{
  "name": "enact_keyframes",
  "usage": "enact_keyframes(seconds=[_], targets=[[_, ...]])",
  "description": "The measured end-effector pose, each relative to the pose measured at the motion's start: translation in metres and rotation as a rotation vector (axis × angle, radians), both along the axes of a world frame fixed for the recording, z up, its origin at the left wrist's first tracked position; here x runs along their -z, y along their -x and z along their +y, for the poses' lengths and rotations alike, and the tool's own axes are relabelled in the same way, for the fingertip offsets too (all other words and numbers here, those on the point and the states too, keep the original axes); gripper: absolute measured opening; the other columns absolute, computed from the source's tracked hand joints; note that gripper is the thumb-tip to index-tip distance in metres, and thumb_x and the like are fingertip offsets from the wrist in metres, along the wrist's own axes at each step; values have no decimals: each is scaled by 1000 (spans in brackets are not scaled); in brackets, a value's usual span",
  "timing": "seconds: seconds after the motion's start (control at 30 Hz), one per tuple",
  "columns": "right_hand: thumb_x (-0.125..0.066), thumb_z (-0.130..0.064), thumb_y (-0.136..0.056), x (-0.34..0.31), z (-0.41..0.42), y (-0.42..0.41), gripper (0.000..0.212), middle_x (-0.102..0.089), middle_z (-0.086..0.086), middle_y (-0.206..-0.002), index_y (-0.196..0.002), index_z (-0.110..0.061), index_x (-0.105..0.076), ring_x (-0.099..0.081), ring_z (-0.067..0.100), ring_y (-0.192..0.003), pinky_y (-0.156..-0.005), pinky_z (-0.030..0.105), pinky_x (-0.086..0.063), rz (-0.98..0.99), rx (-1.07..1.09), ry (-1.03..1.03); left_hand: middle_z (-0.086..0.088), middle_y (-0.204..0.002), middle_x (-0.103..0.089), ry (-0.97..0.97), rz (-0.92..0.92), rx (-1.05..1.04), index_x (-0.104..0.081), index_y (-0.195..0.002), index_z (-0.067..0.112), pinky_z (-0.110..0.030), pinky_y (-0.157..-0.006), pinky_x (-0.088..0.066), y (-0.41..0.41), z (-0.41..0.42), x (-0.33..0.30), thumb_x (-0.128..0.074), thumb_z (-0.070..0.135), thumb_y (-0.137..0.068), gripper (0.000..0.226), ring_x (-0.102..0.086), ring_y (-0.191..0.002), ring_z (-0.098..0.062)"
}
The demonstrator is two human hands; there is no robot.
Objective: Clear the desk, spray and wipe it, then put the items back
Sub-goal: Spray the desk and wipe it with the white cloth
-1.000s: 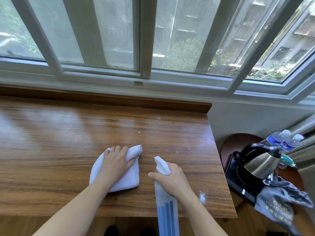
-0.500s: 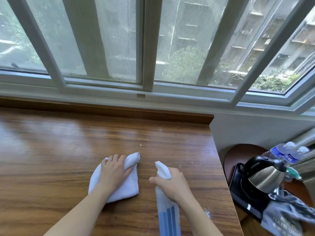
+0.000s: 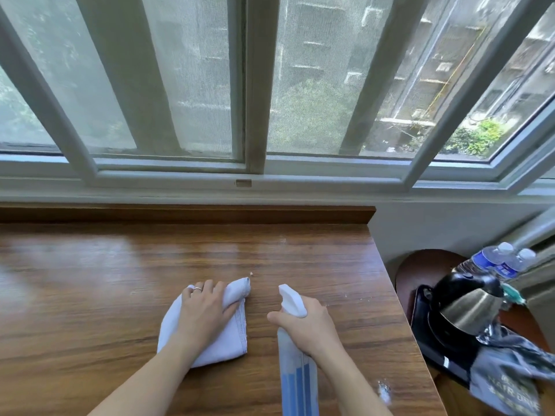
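The left hand [image 3: 204, 310] lies on a white cloth [image 3: 210, 340] on the wooden desk [image 3: 90, 295], its fingers curled over the cloth's bunched far edge, gripping it against the wood. Just to its right, the right hand [image 3: 309, 325] grasps the neck of a spray bottle [image 3: 295, 382], white nozzle [image 3: 289, 298] pointing away toward the window [image 3: 255, 85]. Beside the desk's right end, a round side table [image 3: 420, 265] carries a kettle [image 3: 462, 310], two water bottles [image 3: 492, 259] and a grey bag [image 3: 504, 379]
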State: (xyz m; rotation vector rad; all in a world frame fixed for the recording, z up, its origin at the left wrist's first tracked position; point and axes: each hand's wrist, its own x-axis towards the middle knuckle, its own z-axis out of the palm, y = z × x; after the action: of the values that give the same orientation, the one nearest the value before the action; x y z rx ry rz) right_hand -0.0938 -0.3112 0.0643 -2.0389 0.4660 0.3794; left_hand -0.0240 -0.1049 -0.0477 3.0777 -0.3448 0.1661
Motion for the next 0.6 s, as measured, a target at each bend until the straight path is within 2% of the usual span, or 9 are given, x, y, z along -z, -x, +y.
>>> enact_keyframes(seconds=[0.2, 0.4, 0.6], targets=[[-72, -42, -71, 1, 8, -9, 36, -41, -12, -55, -63, -24, -42, -38, 8, -52, -55, 26, -33, -39, 69, 27, -7, -76, -61, -15, -6, 14, -65, -82, 12, -42, -66, -46, 0, 4, 4, -40, 57, -80, 52, -60, -64, -31], [-71, -47, -66, -4, 5, -13, 32, -50, -9, -64, -68, -22, -51, -45, 9, -60, -60, 28, -38, -40, 7, 44, -8, -74, -61, 6, -24, -5, -66, -80, 11, -43, -68, -49, 3, 1, 0, -41, 56, -80, 52, -61, -63, -31], [-73, -44, -70, -8, -5, -15, 36, -47, -9, -62, -66, -23, -44, -43, 10, -57, -57, 27, -35, -32, -29, 95, -9, -74, -61, 21, -46, -32, -68, -81, 10, -44, -69, -51, 6, -1, -3, -40, 56, -80, 54, -61, -63, -31]])
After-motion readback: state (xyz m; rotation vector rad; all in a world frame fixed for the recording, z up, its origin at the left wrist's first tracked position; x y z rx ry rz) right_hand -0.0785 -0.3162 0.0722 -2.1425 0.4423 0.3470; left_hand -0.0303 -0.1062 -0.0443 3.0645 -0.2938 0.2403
